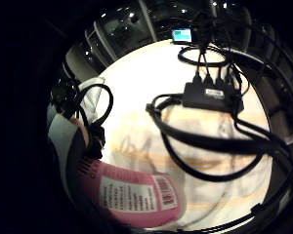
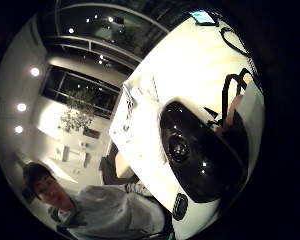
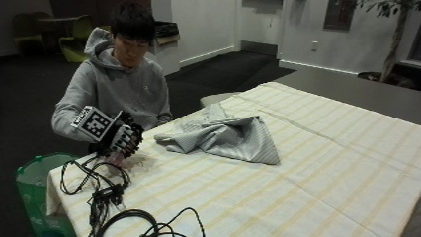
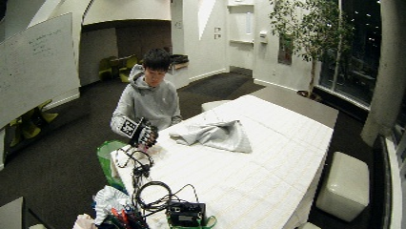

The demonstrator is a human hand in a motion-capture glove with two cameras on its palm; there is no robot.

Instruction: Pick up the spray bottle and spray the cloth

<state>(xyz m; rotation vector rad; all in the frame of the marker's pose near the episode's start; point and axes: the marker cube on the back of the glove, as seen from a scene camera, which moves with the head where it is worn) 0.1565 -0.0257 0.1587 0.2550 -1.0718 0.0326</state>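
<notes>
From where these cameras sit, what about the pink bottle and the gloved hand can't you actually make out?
- Spray bottle: only its pink body and label show in the little finger side palm view; the nozzle is cut off by the dark edge.
- Label text: too small to read.
- In the outside view the right hand covers the bottle almost completely.
- Whether any spray has reached the cloth: not visible.
- Thumb side palm view: a black rounded shape blocks the table.

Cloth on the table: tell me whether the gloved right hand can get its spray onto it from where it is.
Probably yes. The gloved right hand holds the pink spray bottle near the table's corner, and the grey cloth lies crumpled just beside it, with only bare striped tablecloth between them.
</notes>
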